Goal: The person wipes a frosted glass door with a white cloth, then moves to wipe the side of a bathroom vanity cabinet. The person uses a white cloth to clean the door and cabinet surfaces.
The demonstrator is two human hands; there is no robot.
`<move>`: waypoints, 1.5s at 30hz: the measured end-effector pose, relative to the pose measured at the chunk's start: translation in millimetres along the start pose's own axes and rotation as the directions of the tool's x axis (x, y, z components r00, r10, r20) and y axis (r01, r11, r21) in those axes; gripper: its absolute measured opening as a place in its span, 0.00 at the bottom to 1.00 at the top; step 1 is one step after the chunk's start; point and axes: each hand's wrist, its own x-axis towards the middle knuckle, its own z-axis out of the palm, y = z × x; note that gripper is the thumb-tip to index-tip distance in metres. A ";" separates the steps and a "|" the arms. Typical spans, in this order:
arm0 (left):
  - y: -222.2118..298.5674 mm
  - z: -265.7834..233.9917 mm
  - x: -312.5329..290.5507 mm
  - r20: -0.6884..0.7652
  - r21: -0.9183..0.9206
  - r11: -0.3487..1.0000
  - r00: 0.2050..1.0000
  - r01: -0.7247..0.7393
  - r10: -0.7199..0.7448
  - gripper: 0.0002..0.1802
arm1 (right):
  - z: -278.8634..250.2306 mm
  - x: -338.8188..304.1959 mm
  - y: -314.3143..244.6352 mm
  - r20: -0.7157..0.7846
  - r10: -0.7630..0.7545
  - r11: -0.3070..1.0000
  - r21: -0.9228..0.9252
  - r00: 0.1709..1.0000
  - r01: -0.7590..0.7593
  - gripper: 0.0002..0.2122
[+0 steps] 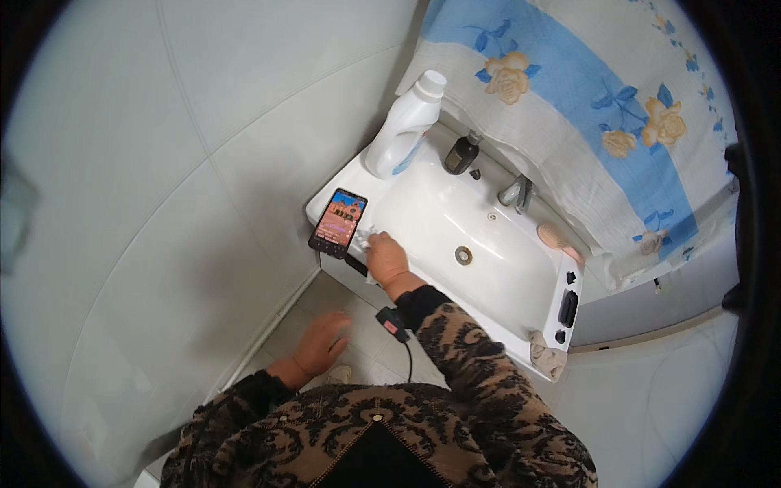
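My right hand [387, 259] is closed at the left front corner of the white sink [504, 281], its fingers on a crumpled white tissue or cloth [364, 238]. Just left of it, a smartphone [338, 221] with a lit, colourful screen lies on the sink's rim. My left hand [320, 346] hangs lower, over the floor in front of the sink. It holds nothing and its fingers are apart. Below my right wrist is a small black device [392, 323] with a cable running down toward my body.
A white detergent bottle [403, 130] and a dark pump bottle [462, 153] stand along the sink's back left, near the faucet [516, 195]. On the right rim lie a pinkish brush [560, 241], black items [569, 307] and a beige cloth [548, 355]. A flowered curtain [561, 89] hangs behind.
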 end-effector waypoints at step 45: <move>133.9 297.4 165.7 0.370 0.611 0.766 0.927 -0.200 -0.053 0.22 | -76.2 -777.9 288.5 0.440 0.896 0.152 -0.164 0.066 -0.975 0.20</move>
